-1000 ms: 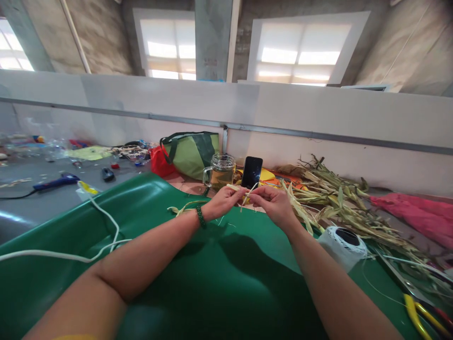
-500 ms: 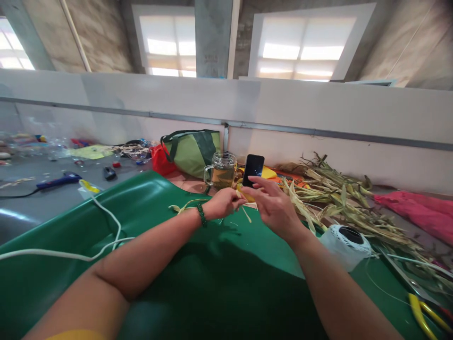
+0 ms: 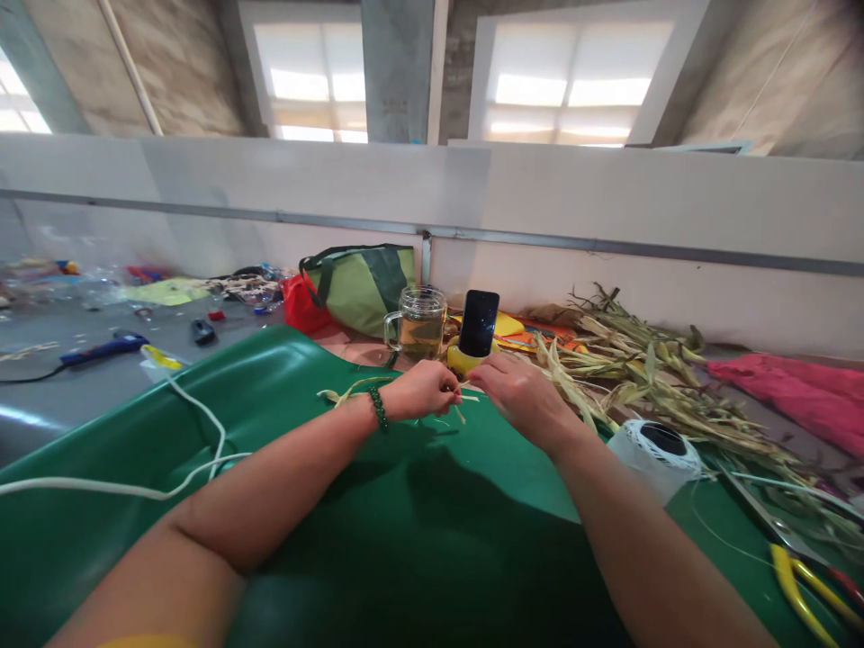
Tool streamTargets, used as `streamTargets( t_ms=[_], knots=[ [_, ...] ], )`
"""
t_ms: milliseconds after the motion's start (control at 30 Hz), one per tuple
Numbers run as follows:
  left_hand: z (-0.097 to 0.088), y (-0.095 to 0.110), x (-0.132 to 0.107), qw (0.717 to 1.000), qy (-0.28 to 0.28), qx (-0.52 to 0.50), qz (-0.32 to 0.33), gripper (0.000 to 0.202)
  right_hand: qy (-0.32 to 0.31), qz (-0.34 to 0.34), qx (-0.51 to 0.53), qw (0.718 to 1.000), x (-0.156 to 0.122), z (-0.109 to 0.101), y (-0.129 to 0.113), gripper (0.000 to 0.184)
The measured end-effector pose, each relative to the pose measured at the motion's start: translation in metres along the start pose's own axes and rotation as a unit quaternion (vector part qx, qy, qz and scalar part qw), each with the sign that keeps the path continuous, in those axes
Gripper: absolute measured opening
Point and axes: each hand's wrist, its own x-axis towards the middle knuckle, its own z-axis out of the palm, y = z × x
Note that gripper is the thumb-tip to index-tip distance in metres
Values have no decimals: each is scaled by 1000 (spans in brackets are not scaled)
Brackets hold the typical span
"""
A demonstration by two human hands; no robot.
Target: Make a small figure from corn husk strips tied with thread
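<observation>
head view: my left hand [image 3: 419,391] and right hand [image 3: 521,397] meet, both arms outstretched, fingertips pinching a thin dried leaf strip [image 3: 462,402] over the green mat's [image 3: 283,387] far edge.

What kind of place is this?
Likely a craft workshop: a heap of dried leaves and a spool of white thread lie at the edge of a green mat, and the left hand and right hand pinch a leaf strip.
</observation>
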Motion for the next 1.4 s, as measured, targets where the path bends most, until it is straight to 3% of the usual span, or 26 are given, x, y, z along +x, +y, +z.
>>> streamTargets(
  t_ms=[200, 333, 433, 567, 733, 967, 1033, 1133, 1233, 1400],
  knots=[
    [1, 3, 1, 997, 71, -9, -17, 16, 10, 62, -28, 998, -2, 8, 9, 39],
    [6, 0, 4, 987, 136, -84, -9, 17, 17, 172, 11, 985, -2, 10, 6, 47],
    [9, -3, 8, 970, 140, -200, 8, 20, 25, 259, 104, 960, 1, 12, -2, 51],
    [10, -2, 9, 932, 128, -336, 36, 24, 8, 320, 200, 926, 5, 16, -9, 52],
    [9, 4, 6, 913, 119, -385, 59, 29, 7, 356, 178, 917, 4, 18, -11, 49],
    [12, -2, 8, 907, 138, -394, 56, 36, 5, 326, 95, 941, 2, 18, -11, 49],
    [10, -5, 8, 905, 150, -395, 52, 37, 42, 297, 51, 953, 2, 15, -12, 45],
    [6, -6, 8, 908, 168, -382, 38, 37, 96, 159, 19, 982, 4, 9, -17, 28],
    [4, -4, 7, 914, 161, -370, 38, 31, 82, 6, -2, 997, 7, 5, -23, 24],
    [3, 1, 5, 918, 134, -372, 31, 29, 99, -25, -55, 993, 9, 2, -25, 24]
  ],
)
